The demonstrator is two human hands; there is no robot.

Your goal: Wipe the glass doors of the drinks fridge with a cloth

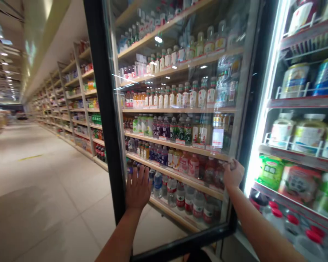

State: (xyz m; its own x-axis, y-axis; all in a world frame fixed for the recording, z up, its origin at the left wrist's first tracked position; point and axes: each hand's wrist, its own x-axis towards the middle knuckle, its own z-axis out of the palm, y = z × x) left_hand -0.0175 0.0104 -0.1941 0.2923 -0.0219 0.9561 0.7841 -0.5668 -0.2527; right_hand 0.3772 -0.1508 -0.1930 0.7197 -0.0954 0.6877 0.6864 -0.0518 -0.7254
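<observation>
A black-framed glass door (177, 238) stands swung out from a lit drinks cooler. Near the door's left edge, my left hand (138, 187) lies flat against the pane with its fingers stretched upward. My right hand (233, 174) is at the other side of the pane, low and close to the frame. Its fingers are curled in against the glass, and whatever they may hold is hidden. A small white label (217, 138) shows on the pane above my right hand. Through the glass I see wooden shelves (177, 109) with rows of bottled drinks.
At the right are the cooler's wire-fronted shelves (303, 102) with cans (295, 78), bottles and a green pack (269, 171). Red-capped bottles (292, 222) stand lowest. A long row of stocked shelving (71, 98) runs along the tiled aisle floor (49, 174) at the left.
</observation>
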